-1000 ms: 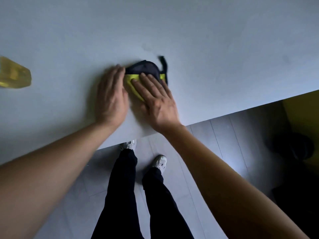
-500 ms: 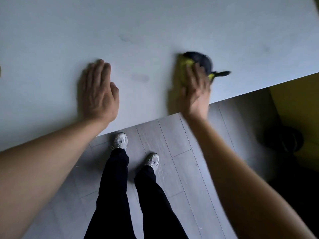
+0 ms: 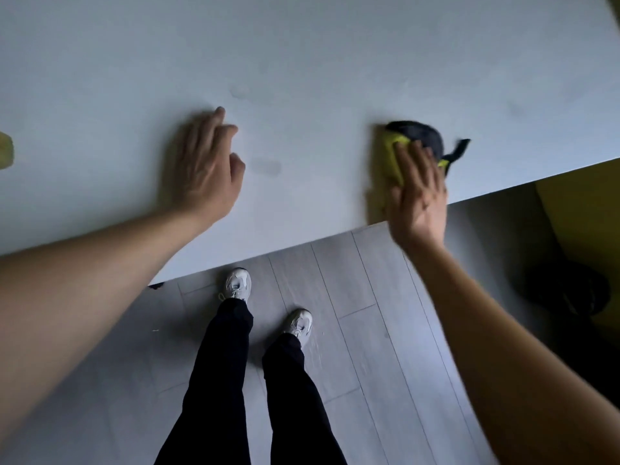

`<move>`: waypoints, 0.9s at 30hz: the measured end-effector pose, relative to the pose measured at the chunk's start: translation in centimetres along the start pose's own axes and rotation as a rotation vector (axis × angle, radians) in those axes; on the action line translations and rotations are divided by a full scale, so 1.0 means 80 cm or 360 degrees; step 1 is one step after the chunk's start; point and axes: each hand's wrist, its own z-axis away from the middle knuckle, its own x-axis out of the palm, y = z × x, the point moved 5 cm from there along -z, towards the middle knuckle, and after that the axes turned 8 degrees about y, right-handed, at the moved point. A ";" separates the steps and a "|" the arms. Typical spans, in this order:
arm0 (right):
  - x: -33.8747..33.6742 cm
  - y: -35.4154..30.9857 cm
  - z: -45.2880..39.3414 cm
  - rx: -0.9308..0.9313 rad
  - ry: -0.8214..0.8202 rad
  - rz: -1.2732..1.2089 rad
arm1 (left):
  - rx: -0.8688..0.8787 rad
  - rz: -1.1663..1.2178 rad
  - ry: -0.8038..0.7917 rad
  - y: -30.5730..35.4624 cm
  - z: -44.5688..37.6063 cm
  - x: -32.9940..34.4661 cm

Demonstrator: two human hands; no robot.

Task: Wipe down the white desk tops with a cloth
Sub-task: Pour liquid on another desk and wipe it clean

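Note:
The white desk top (image 3: 302,62) fills the upper half of the head view. A yellow and dark blue cloth (image 3: 414,140) lies on it near the front edge at the right. My right hand (image 3: 417,193) presses flat on the cloth with straight fingers, covering its near part. My left hand (image 3: 204,166) is over the bare desk well to the left of the cloth, fingers relaxed and slightly bent, holding nothing. Faint damp smears (image 3: 266,166) show between the two hands.
The desk's front edge (image 3: 268,253) runs diagonally above grey floor planks (image 3: 362,330), where my legs and white shoes (image 3: 238,285) stand. A yellow object (image 3: 5,151) pokes in at the left edge. A dark round object (image 3: 567,293) and a yellow surface (image 3: 583,209) lie under the desk, right.
My right hand slid the cloth from the middle to the right along the desk. My left hand came off the cloth, stayed to the left, and its fingers have loosened.

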 end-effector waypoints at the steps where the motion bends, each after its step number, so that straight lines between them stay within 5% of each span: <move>1: -0.003 0.013 -0.010 0.0071 0.0019 0.0037 | -0.0024 -0.0001 -0.0022 -0.001 -0.013 0.004; 6: 0.014 -0.018 -0.006 0.0325 0.0167 0.0139 | -0.0053 -0.0046 -0.0081 -0.010 -0.052 0.021; 12: 0.076 -0.210 0.038 -0.0478 -0.0195 -0.0284 | -0.0132 -0.0043 0.0014 -0.015 -0.050 0.023; 16: 0.091 -0.193 -0.003 -0.0744 -0.0286 -0.0284 | -0.0161 0.0013 0.0067 -0.022 -0.051 0.026; 22: 0.051 -0.007 -0.104 0.0007 0.0033 0.0004 | -0.0200 -0.0014 0.0038 -0.016 -0.048 0.029; 25: 0.052 -0.006 -0.117 0.0340 0.0130 0.0125 | -0.0199 -0.0042 0.0038 -0.013 -0.049 0.028; 27: 0.068 -0.046 -0.110 0.0304 0.0213 0.0127 | -0.0191 -0.0059 0.0052 -0.014 -0.048 0.028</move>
